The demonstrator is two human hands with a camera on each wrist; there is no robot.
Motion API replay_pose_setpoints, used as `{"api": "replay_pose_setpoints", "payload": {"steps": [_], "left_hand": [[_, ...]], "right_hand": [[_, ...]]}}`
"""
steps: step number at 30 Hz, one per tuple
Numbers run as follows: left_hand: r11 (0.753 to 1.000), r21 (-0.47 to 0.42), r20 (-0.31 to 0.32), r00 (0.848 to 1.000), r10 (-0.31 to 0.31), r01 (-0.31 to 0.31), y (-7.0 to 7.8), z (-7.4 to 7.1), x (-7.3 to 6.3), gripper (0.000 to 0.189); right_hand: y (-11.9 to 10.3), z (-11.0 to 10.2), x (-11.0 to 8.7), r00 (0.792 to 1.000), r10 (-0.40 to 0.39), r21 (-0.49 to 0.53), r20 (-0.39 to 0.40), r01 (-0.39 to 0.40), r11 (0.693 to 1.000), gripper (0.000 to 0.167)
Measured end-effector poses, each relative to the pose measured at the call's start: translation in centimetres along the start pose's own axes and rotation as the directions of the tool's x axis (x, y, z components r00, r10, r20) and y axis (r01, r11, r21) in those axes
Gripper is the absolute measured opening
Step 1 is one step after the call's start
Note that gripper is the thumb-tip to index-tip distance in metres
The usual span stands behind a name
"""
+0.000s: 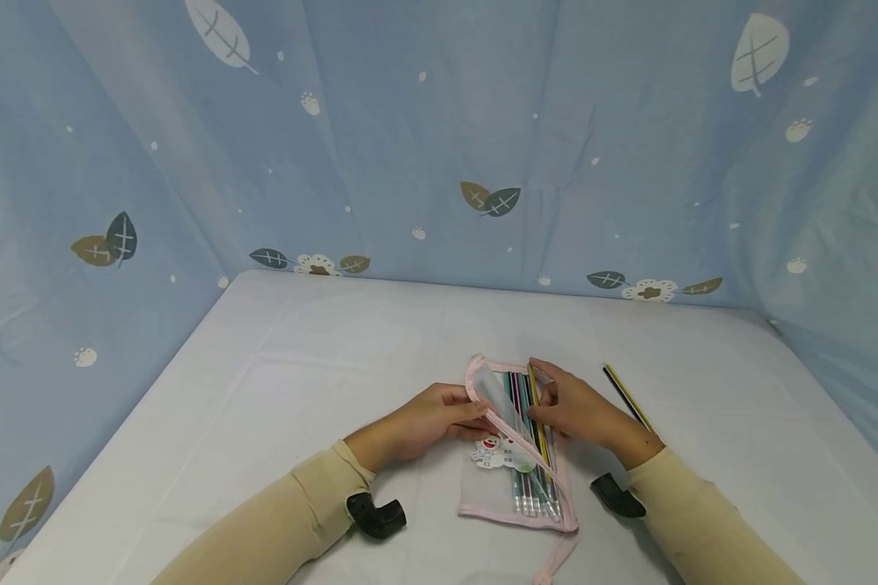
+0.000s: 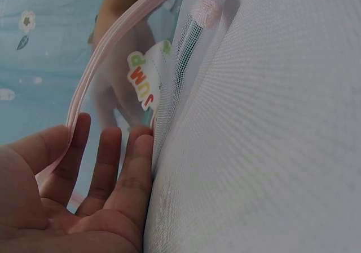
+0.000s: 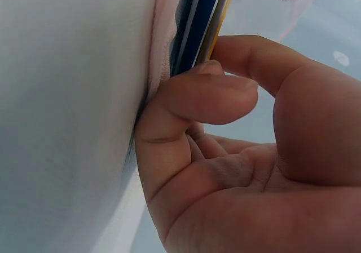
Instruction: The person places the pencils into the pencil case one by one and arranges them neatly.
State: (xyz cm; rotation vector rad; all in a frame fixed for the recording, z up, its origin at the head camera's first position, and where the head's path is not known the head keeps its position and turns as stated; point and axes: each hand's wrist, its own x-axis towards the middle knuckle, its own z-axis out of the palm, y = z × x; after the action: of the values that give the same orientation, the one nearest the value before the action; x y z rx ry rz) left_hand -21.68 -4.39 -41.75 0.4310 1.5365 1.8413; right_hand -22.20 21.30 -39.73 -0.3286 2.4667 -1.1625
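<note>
A pencil pouch of clear film and white mesh with pink trim (image 1: 483,496) lies on the table, several striped pencils (image 1: 528,487) inside it. My left hand (image 1: 435,421) pinches the pink edge of its lifted clear front between thumb and finger. The left wrist view shows this edge (image 2: 84,89) and a "JUMP" sticker (image 2: 145,78) on the film. My right hand (image 1: 574,410) pinches a yellow-and-black striped pencil (image 1: 541,435) at the pouch's opening, over the other pencils. In the right wrist view, thumb and finger hold its yellow side (image 3: 221,16) close to the pink trim.
Another yellow-and-black pencil (image 1: 622,388) lies on the table right of the pouch, partly hidden by my right wrist. A pink pull cord (image 1: 559,556) trails from the pouch's near right corner. A blue leaf-print curtain (image 1: 410,146) stands behind the white-covered table (image 1: 322,325).
</note>
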Motion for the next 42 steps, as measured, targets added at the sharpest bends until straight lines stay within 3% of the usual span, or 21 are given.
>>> {"api": "replay_pose_setpoints", "payload": {"steps": [4,9,13,20,30,36,42], "left_hand": [[1.000,0.001,0.005,1.000,0.004,-0.004,0.2,0.0,0.0,0.035],[1.000,-0.001,0.004,1.000,0.002,-0.002,0.2,0.1,-0.1,0.035],[1.000,-0.005,0.002,1.000,0.002,-0.002,0.2,0.1,-0.1,0.035],[1.000,-0.007,-0.003,1.000,0.008,-0.008,0.0,0.0,-0.1,0.035],[1.000,-0.003,-0.001,1.000,0.011,-0.011,-0.3,0.0,0.0,0.034],[1.000,0.002,-0.002,1.000,0.003,-0.003,-0.4,0.1,-0.1,0.035],[1.000,0.004,-0.002,1.000,0.001,-0.001,-0.2,-0.1,-0.1,0.034]], "right_hand": [[-0.2,-0.2,-0.4,1.000,-0.016,0.011,-0.022,0.016,1.000,0.076],[-0.5,-0.6,-1.1,0.992,-0.047,-0.053,-0.114,0.041,0.998,0.057],[-0.9,-1.2,-2.0,0.971,-0.097,-0.150,-0.218,0.065,0.987,0.045],[-0.7,-2.6,-3.3,0.934,-0.124,-0.269,-0.335,0.032,0.963,0.041],[1.2,-3.8,-4.0,0.908,-0.121,-0.343,-0.401,-0.027,0.939,0.041],[2.4,-4.3,-4.3,0.908,-0.080,-0.341,-0.412,-0.072,0.937,0.042],[2.9,-4.9,-4.6,0.908,-0.088,-0.386,-0.410,-0.085,0.919,0.043]]}}
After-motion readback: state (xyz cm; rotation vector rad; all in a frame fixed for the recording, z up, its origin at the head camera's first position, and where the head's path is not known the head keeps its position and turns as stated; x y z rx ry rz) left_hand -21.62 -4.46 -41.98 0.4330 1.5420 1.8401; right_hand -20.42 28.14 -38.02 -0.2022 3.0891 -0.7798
